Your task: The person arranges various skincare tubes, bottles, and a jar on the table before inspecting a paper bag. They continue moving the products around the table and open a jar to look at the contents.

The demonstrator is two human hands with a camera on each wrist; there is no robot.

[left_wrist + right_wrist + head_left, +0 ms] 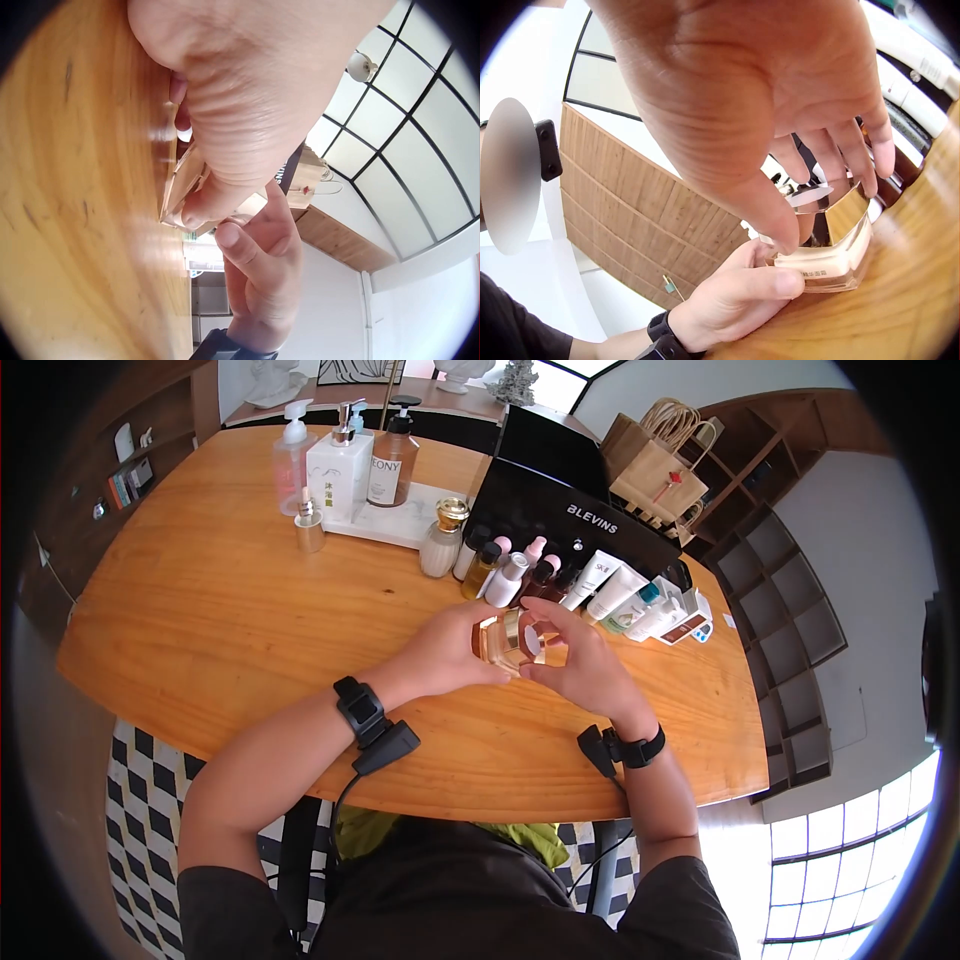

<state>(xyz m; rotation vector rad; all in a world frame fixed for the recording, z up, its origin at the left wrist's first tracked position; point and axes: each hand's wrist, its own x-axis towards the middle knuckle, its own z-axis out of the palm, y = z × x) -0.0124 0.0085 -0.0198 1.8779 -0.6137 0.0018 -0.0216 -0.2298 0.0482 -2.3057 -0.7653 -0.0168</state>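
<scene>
A squat glass bottle [493, 644] with a shiny gold faceted cap [847, 216] is tilted just over the table, its top towards the right hand. The left hand [447, 652] grips the bottle's body; in the right wrist view its thumb lies along the pale label side [829, 266]. The right hand [592, 672] holds the gold cap, with thumb on one side and fingers round the other. In the left wrist view the left hand [240, 105] hides most of the bottle, and the right hand [262, 274] is beyond it.
Several small bottles and tubes [615, 592] stand behind the hands, before a black box [545, 495]. Pump bottles [340, 475] stand on a white tray [385, 527] at the back left, near a gold-capped bottle [440, 545]. Paper bags [655, 470] are behind the box.
</scene>
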